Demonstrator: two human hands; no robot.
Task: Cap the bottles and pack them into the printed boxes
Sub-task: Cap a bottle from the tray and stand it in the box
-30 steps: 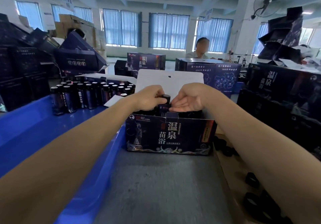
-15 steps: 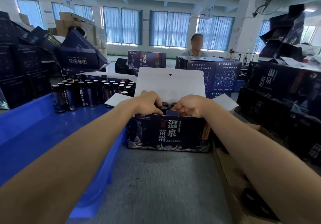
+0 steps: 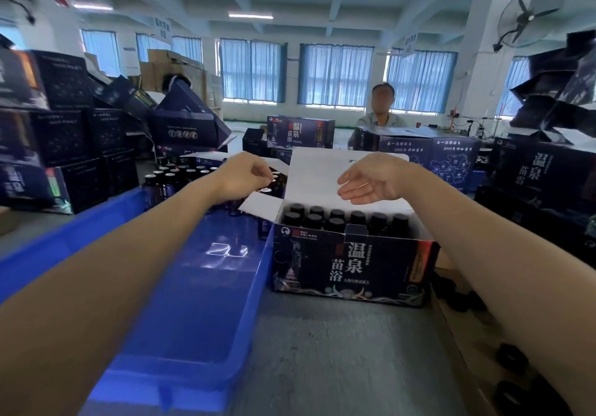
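Observation:
A dark printed box (image 3: pixel 351 267) stands open on the grey table, its white lid flap (image 3: pixel 322 173) upright behind. Several dark bottles with black caps (image 3: pixel 338 219) fill it in rows. My right hand (image 3: pixel 371 183) hovers above the box, fingers relaxed and holding nothing. My left hand (image 3: pixel 242 173) is raised over the uncapped bottles (image 3: pixel 180 177) standing in the blue tray (image 3: pixel 200 286) to the left, fingers loosely curled; I cannot make out anything in them.
Stacks of dark printed boxes (image 3: pixel 64 144) rise at the left and at the right (image 3: pixel 541 177). Loose black caps (image 3: pixel 512 357) lie in a cardboard tray at the right. A person (image 3: pixel 382 109) sits behind more boxes at the far side.
Both hands have lifted out of the box and moved apart. The left went up and left toward the tray bottles; the right opened above the box. The capped rows now show.

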